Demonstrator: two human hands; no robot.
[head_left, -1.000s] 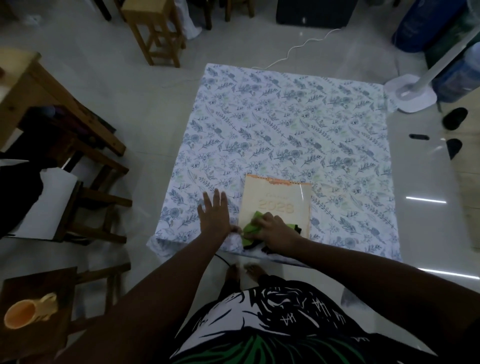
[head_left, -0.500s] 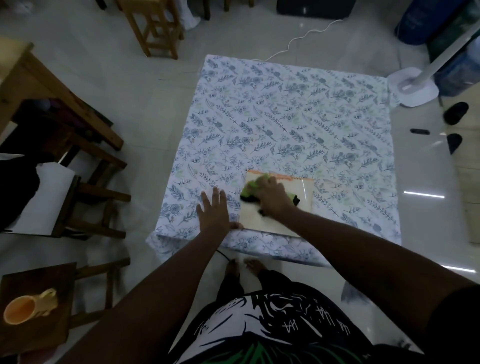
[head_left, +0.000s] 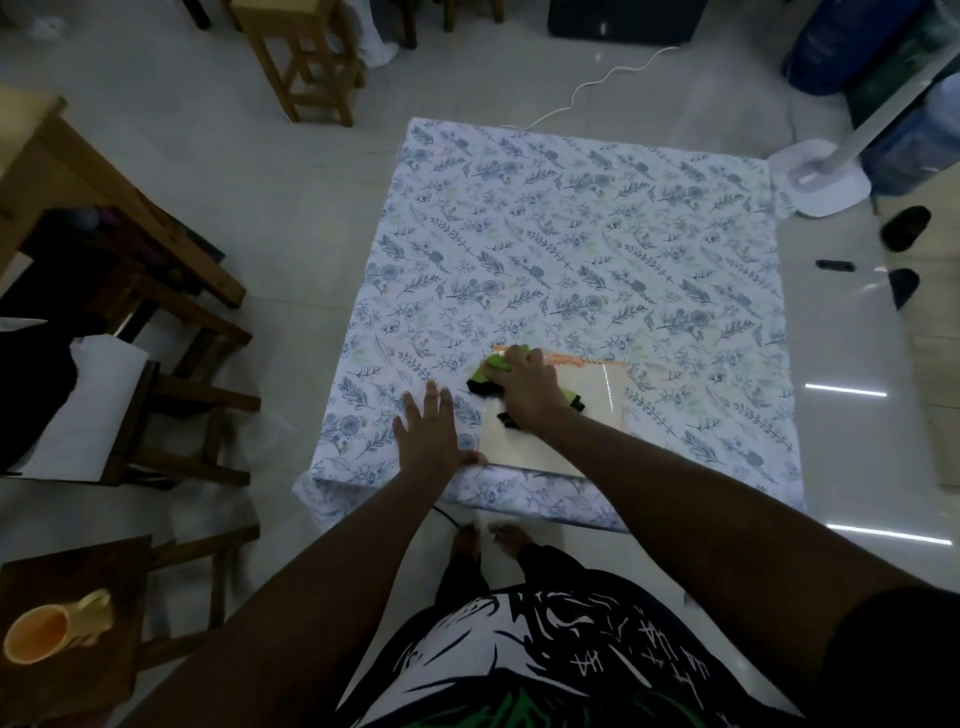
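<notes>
A green cloth (head_left: 501, 366) is gripped by the right hand (head_left: 530, 392) at the calendar's (head_left: 582, 410) far left corner. The left hand (head_left: 428, 434) is laid flat, fingers spread, on the tablecloth (head_left: 571, 249), thumb apparently touching the calendar.

Floor: glossy pale tiles (head_left: 249, 171), dimly lit, with bright streaks of reflected light (head_left: 844, 391) at the right.
Far side: a wooden stool (head_left: 306, 62); a white cord (head_left: 597, 88) snakes over the tiles.
Left: a wooden table (head_left: 78, 171), a wooden chair (head_left: 197, 395) just beside it.
Lower left: a dark side table (head_left: 67, 691) bearing an orange cup (head_left: 47, 631).
Right: a white fan base (head_left: 826, 182), dark slippers (head_left: 906, 228) near it.
</notes>
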